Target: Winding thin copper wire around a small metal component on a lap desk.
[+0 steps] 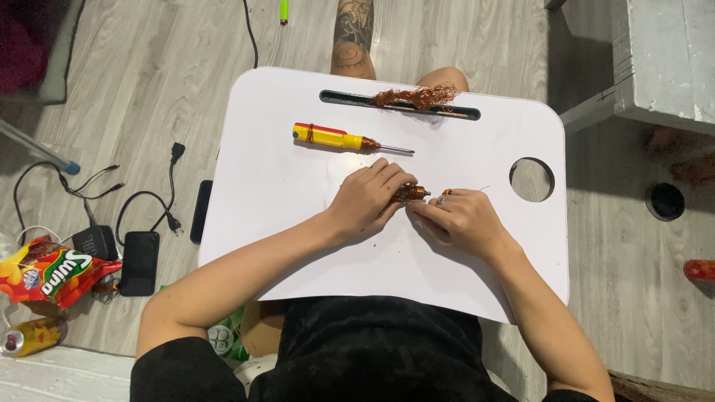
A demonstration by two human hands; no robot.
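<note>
My left hand [369, 199] is closed around a small copper-wound motor part [412, 193] in the middle of a white lap tray [283, 223]. My right hand [462, 222] meets it from the right, fingertips pinching at the part's end, where a thin wire shows. A yellow and red screwdriver [342, 138] lies on the tray just beyond my hands, tip pointing right. A tangle of copper wire [417, 96] rests in the slot along the tray's far edge.
The tray has a round cup hole [532, 179] at the right. On the wooden floor to the left lie a black power bank [139, 262], cables, a snack bag [48, 272] and a can [30, 336]. A grey bench [655, 59] stands far right.
</note>
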